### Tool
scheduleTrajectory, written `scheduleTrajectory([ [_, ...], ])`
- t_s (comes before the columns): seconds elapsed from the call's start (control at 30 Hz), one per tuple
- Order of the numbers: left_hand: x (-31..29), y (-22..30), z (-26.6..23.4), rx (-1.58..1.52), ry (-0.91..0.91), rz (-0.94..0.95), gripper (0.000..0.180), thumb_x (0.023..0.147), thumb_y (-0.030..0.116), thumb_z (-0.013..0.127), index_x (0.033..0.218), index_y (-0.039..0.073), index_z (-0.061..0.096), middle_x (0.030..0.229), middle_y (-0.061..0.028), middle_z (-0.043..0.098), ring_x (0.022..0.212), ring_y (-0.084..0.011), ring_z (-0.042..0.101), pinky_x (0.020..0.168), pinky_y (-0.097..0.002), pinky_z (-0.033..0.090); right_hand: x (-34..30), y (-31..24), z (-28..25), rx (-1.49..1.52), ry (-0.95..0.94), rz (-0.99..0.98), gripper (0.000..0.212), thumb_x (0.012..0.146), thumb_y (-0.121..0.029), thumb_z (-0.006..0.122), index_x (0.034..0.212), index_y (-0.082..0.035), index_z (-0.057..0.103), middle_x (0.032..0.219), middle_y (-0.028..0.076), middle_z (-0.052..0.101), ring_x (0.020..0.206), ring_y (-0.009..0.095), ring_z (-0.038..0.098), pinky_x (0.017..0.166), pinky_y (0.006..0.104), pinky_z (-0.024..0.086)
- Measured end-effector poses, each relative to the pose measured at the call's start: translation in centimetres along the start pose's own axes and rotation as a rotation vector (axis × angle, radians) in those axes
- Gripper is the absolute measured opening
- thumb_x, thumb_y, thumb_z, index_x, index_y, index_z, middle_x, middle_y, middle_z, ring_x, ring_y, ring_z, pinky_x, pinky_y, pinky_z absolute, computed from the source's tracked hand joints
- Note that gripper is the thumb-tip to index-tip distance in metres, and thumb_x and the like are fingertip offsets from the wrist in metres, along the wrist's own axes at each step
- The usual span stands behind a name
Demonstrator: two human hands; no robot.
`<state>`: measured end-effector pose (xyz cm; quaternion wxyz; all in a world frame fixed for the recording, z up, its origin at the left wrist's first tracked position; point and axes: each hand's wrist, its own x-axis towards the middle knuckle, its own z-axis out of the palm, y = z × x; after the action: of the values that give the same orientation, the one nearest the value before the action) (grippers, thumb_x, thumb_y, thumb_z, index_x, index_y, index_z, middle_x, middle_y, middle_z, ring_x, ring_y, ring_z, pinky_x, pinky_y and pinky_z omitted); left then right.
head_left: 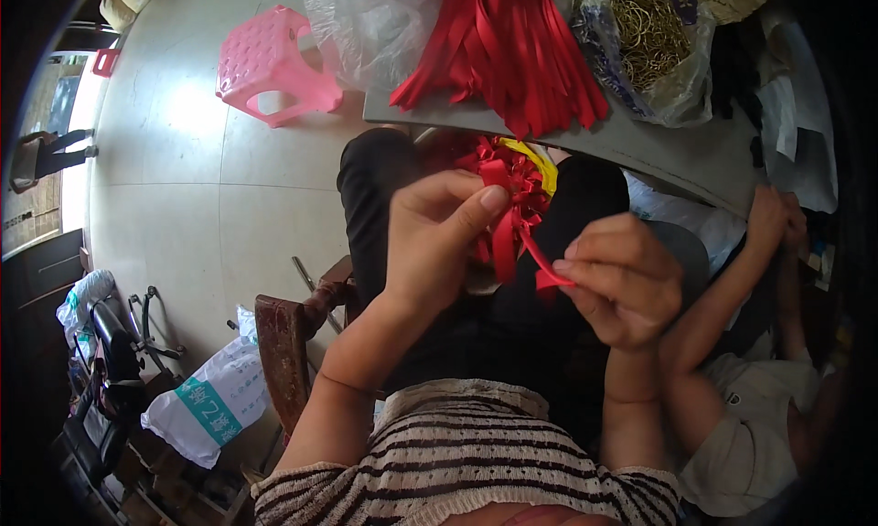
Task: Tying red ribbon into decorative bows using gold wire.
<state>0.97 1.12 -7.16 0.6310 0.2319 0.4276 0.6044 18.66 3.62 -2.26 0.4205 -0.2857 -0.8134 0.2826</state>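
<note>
My left hand (434, 238) grips a red ribbon bow (508, 180) with looped strands and a yellow piece behind it, thumb pressed on its middle. My right hand (622, 284) pinches the free end of a red ribbon strip (540, 263) that runs from the bow down to my fingertips. Both hands are held over my lap, above dark trousers. A bundle of long red ribbons (508, 41) lies on the grey table (658, 151) ahead of me.
A clear plastic bag (366, 23) and a bag of gold-coloured rings (649, 32) sit on the table. A pink plastic stool (270, 64) stands on the tiled floor at left. Another person's arm (732, 279) reaches to the table's edge at right. A white sack (215, 402) lies lower left.
</note>
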Motion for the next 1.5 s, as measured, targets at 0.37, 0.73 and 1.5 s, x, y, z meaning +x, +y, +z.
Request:
scheduleTrajectory([
  [0.37, -0.7, 1.9, 1.4, 0.535, -0.552, 0.265, 0.012, 0.073, -0.005, 0.066, 0.084, -0.001, 0.064, 0.079, -0.0097, 0.063, 0.072, -0.0168, 0.064, 0.063, -0.025, 0.049, -0.5, 0.1, -1.0, 0.236, -0.063, 0.575, 0.008, 0.071, 0.001, 0.068, 0.076, 0.0, 0.062, 0.068, 0.006, 0.059, 0.062, 0.013, 0.058, 0.054, 0.0251, 0.044],
  [0.73, -0.8, 0.5, 0.7, 0.032, -0.383, -0.01, 0.014, 0.079, -0.005, 0.065, 0.092, -0.006, 0.062, 0.085, -0.0099, 0.064, 0.075, -0.0146, 0.063, 0.069, -0.0243, 0.052, -1.9, 0.4, 0.2, 0.225, 0.075, 0.316, 0.019, 0.072, -0.003, 0.071, 0.09, -0.001, 0.066, 0.083, 0.008, 0.066, 0.078, 0.02, 0.065, 0.067, 0.0257, 0.051],
  [1.5, -1.1, 0.0, 0.0, 0.559, -0.401, 0.53, 0.012, 0.076, 0.001, 0.062, 0.087, 0.001, 0.057, 0.078, -0.01, 0.057, 0.072, -0.0243, 0.059, 0.064, -0.0331, 0.046, 5.1, 16.0, -8.2, -0.543, 0.085, 0.415, 0.011, 0.083, -0.007, 0.06, 0.089, 0.002, 0.059, 0.078, 0.008, 0.061, 0.07, 0.015, 0.056, 0.066, 0.0295, 0.047],
])
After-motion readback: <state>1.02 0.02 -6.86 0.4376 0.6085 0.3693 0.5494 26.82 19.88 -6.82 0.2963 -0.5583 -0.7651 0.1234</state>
